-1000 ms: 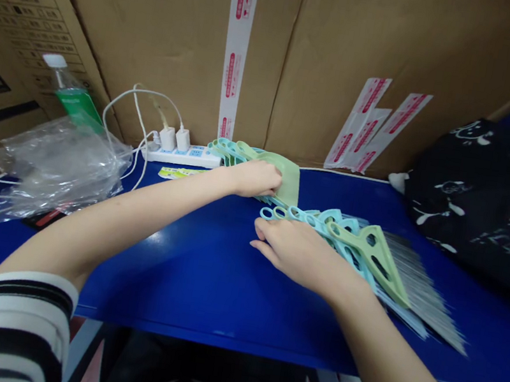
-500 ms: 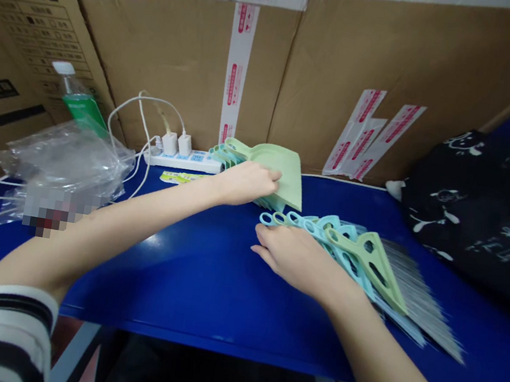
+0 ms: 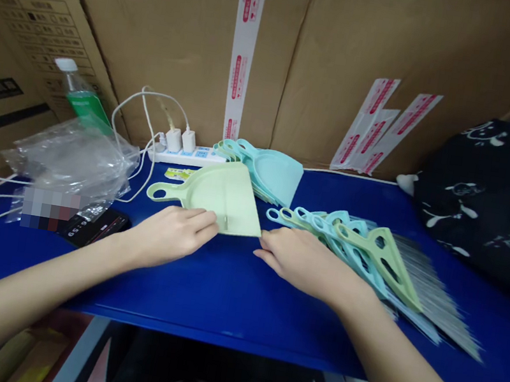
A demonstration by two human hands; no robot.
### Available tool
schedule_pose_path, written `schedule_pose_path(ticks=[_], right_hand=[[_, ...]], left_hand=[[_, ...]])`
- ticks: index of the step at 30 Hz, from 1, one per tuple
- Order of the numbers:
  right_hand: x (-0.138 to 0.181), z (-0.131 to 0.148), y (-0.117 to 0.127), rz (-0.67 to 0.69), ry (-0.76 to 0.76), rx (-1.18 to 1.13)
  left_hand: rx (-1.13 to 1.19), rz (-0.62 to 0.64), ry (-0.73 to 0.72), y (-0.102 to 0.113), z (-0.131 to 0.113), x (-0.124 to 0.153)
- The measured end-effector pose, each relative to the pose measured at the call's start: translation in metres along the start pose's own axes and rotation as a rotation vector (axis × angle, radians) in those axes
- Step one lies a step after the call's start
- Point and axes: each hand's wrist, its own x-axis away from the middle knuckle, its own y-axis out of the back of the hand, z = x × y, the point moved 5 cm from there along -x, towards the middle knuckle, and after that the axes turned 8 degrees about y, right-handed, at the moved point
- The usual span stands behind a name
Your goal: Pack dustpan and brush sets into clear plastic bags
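A light-green dustpan (image 3: 209,193) was gripped by the left hand (image 3: 183,234), whose fingers were curled over its near rim; the pan was held above or on the blue tabletop (image 3: 219,295), and which of these could not be told. Its looped handle was pointed toward 9 o'clock and its straight mouth toward 3 o'clock. The right hand (image 3: 296,255) was placed at 4 o'clock from the pan, just beside its near mouth corner, with the fingers bent and partly hidden; whether the corner or a brush handle was grasped there could not be told. A fanned pile of brushes (image 3: 383,255), with light-blue and green ring-ended handles and pale bristles, was spread at 3 o'clock from the right hand. A stack of dustpans (image 3: 282,173), topped by a light-blue pan with green layers under it, was set at 2 o'clock from the held pan. At 11 o'clock from the same pan, a white power strip (image 3: 202,155) was seen with 2 white chargers (image 3: 180,140) plugged in. Clear plastic bags (image 3: 81,154) were heaped at 10 o'clock from the left hand, with a green-labelled bottle (image 3: 87,103) behind them. A black printed bag (image 3: 500,197) was seen at 2 o'clock from the brushes.
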Motion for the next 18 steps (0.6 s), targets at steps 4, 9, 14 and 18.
schedule_pose_path(ticks=[4, 9, 14, 18], right_hand=[[0.001, -0.004, 0.003, 0.019, -0.035, -0.009], [0.000, -0.012, 0.002, 0.009, -0.052, -0.007], [-0.002, -0.019, -0.002, -0.043, -0.054, -0.048], [-0.005, -0.024, -0.004, -0.087, -0.014, -0.136]], left_hand=[[0.049, -0.136, -0.029, 0.000, -0.008, 0.016], [0.112, -0.223, -0.073, 0.005, -0.024, 0.025], [0.175, -0.205, -0.123, 0.003, -0.037, 0.029], [0.212, -0.225, -0.151, 0.001, -0.040, 0.029]])
